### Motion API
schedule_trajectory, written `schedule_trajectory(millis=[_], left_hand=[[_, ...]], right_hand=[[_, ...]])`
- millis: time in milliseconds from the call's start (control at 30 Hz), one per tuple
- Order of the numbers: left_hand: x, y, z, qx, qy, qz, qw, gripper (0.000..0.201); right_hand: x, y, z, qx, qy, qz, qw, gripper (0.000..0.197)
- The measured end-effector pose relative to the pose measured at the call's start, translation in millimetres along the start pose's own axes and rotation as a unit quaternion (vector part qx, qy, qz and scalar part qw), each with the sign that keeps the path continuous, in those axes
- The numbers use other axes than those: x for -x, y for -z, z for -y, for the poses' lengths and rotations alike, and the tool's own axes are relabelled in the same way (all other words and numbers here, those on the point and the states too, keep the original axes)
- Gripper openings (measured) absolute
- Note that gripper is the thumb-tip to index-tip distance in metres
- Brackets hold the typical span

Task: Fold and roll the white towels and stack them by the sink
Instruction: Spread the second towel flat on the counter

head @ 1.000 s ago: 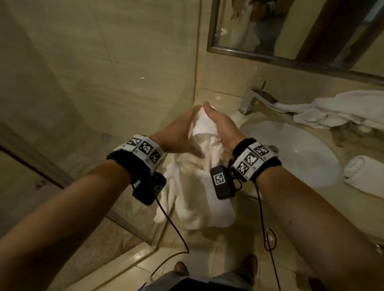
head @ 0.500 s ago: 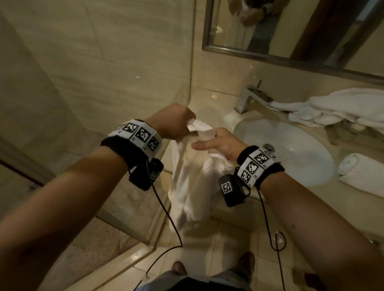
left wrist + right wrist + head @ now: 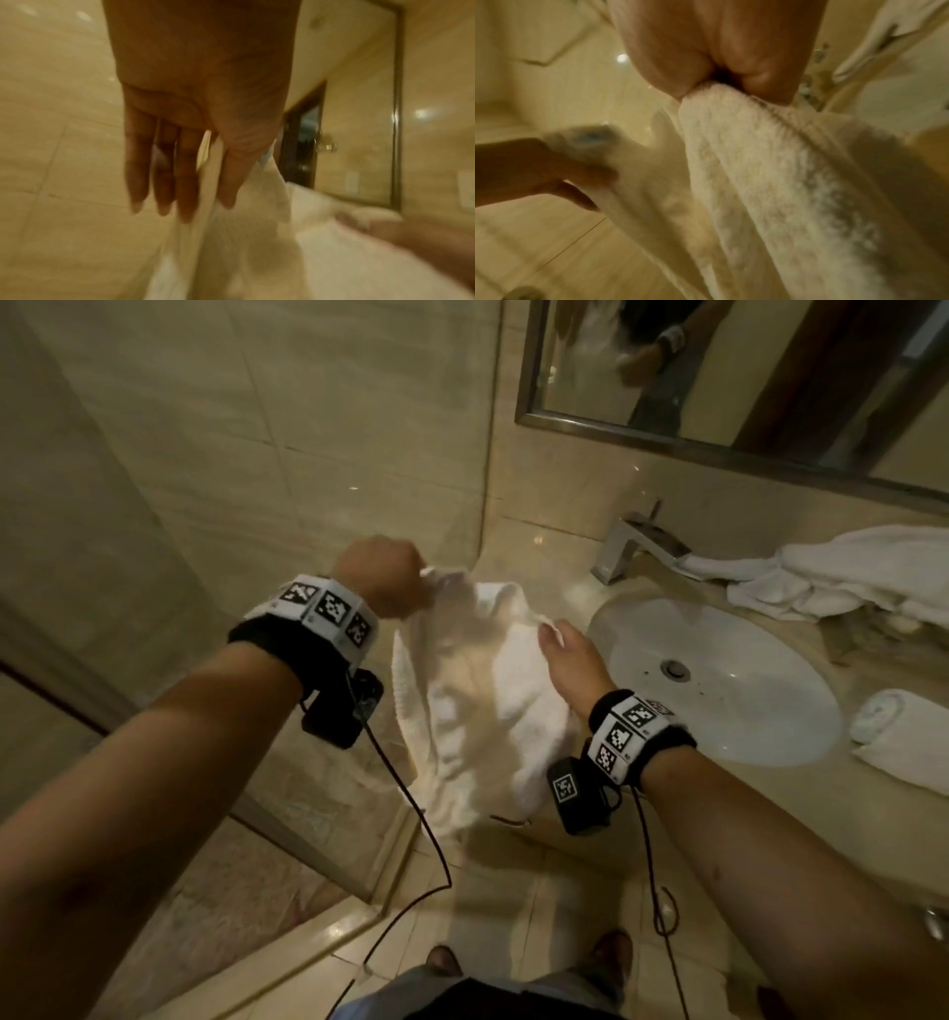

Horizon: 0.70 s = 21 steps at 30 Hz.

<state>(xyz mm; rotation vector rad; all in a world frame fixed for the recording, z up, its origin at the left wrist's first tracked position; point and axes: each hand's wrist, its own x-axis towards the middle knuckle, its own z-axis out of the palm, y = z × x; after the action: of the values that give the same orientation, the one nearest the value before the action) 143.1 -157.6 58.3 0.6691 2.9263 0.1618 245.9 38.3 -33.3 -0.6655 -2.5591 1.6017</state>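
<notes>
A white towel (image 3: 477, 701) hangs in the air in front of the counter, held by its top edge. My left hand (image 3: 421, 580) grips one upper corner, the cloth pinched between thumb and fingers (image 3: 187, 192). My right hand (image 3: 552, 631) pinches the towel's other upper edge, and the right wrist view shows the terry cloth (image 3: 757, 162) bunched in that hand (image 3: 706, 89). The towel sags between the hands and its lower end hangs near the floor. A rolled white towel (image 3: 898, 737) lies on the counter right of the sink (image 3: 719, 685).
A heap of loose white towels (image 3: 847, 577) lies on the counter behind the sink, beside the chrome faucet (image 3: 631, 546). A mirror (image 3: 719, 377) hangs above. A glass shower partition (image 3: 287, 829) stands at the left. Cables dangle from both wrists.
The hands were together on the bunched towel and have moved apart. The left went up and left with a corner. The right took hold of the other edge, and the towel has spread.
</notes>
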Motion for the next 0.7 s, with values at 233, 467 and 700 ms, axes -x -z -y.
schedule_trajectory(millis=[233, 467, 700], left_hand=[[12, -62, -11, 0.118, -0.074, 0.152, 0.978, 0.097], [7, -71, 7, -0.027, 0.004, 0.071, 0.997, 0.028], [-2, -58, 15, -0.177, -0.011, 0.105, 0.978, 0.018]], right_hand=[[7, -24, 41, -0.019, 0.143, 0.095, 0.985, 0.016], [5, -12, 36, 0.065, 0.063, 0.157, 0.983, 0.018], [-2, -5, 20, 0.454, -0.019, 0.206, 0.867, 0.04]])
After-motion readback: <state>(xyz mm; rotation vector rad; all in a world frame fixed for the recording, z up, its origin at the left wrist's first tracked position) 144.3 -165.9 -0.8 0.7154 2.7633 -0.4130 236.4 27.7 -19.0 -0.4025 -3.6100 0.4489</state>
